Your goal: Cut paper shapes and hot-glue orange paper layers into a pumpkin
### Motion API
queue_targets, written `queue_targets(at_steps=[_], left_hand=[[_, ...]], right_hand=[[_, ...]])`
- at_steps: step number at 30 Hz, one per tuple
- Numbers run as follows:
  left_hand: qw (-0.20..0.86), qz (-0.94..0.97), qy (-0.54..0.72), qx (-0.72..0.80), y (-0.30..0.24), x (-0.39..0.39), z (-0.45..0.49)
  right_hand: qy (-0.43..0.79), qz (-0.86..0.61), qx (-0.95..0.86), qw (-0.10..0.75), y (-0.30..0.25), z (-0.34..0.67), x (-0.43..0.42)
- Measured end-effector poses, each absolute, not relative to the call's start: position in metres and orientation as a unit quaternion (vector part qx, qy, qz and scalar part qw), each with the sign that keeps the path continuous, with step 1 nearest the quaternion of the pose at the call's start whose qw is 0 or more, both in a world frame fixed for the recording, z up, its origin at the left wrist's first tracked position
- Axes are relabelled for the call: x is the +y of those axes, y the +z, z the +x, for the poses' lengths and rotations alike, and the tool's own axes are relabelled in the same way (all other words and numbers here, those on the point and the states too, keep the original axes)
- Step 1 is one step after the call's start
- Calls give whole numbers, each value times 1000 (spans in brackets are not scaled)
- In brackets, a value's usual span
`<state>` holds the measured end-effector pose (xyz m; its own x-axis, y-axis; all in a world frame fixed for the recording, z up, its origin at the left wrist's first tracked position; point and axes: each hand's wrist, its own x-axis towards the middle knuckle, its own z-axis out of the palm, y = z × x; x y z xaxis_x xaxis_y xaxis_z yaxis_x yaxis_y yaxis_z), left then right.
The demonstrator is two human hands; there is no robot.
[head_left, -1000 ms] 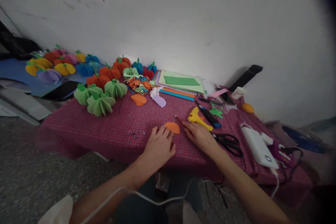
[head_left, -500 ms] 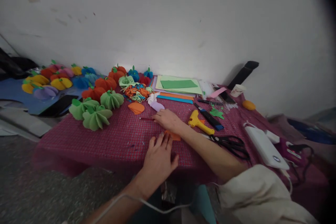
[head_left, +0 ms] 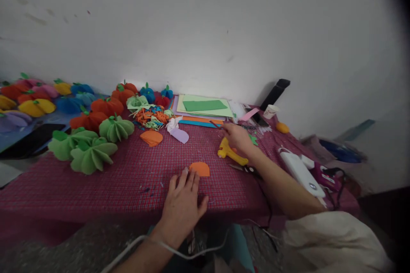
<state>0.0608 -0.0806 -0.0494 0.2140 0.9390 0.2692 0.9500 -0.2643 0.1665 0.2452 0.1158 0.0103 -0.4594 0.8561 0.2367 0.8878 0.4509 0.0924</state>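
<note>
My left hand (head_left: 182, 198) lies flat on the checked tablecloth, fingers spread. Its fingertips touch the left edge of an orange paper piece (head_left: 201, 169) with a rounded top. A thin dark-red pencil (head_left: 217, 125) sticks out leftward from my right hand (head_left: 237, 137), whose fingers are closed on it. This hand is above the yellow glue gun (head_left: 232, 152). Scissors (head_left: 245, 168) lie partly under my right forearm, their handles mostly hidden. To the left are a stack of orange paper pieces (head_left: 151, 137) and a rounded purple paper piece (head_left: 180, 135).
Green paper pumpkins (head_left: 92, 155) stand at left, with several orange, blue and yellow ones behind. Paper scraps (head_left: 153, 116) are heaped beside a stack of coloured sheets (head_left: 205, 106). At right are a paper cup (head_left: 270, 111) and a white power bank (head_left: 301, 172) with cables.
My right hand has moved right and away from me, and the pencil that lay on the cloth is now in it. The orange piece is more exposed. The view has shifted to the right.
</note>
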Motion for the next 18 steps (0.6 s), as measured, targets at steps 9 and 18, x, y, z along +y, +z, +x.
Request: queue_targets(at_steps=[9, 18], left_hand=[[13, -783, -159, -602, -44, -81, 55], [60, -743, -172, -644, -36, -70, 25]], right_hand=[[-107, -595, -796, 21, 0, 341, 146], [-168, -536, -824, 71, 0, 293, 97]])
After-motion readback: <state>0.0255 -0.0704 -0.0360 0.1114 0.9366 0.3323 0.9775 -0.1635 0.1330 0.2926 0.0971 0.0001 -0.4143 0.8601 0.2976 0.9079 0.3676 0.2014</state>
